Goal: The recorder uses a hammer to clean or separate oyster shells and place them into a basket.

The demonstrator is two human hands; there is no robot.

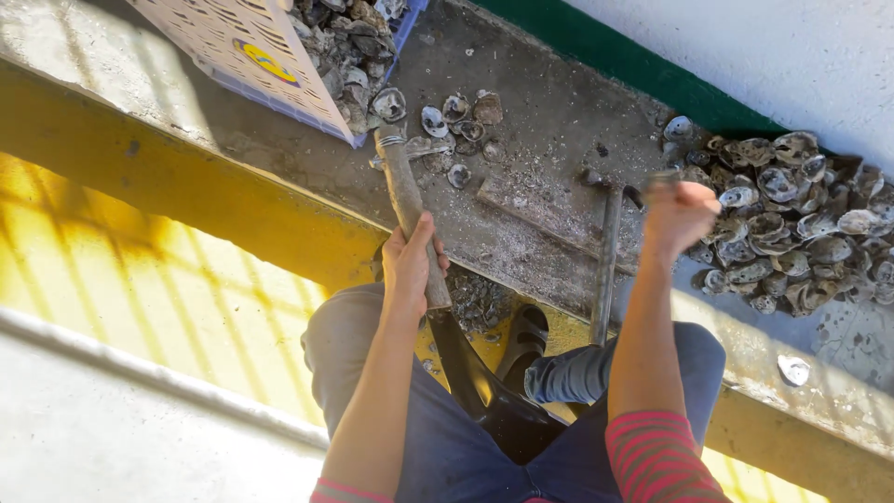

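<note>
My left hand grips a long grey encrusted handle whose far end reaches a small cluster of oyster shells on the concrete ledge. My right hand is raised above the ledge, blurred, fingers closed around something small and dark that I cannot make out. It is just left of a big heap of oyster shells. A flat worn block lies on the ledge between my hands.
A white perforated crate full of shells stands tilted at the top left. An upright metal rod rises by my right arm. A yellow painted curb edges the ledge. My knees and a dark shoe are below.
</note>
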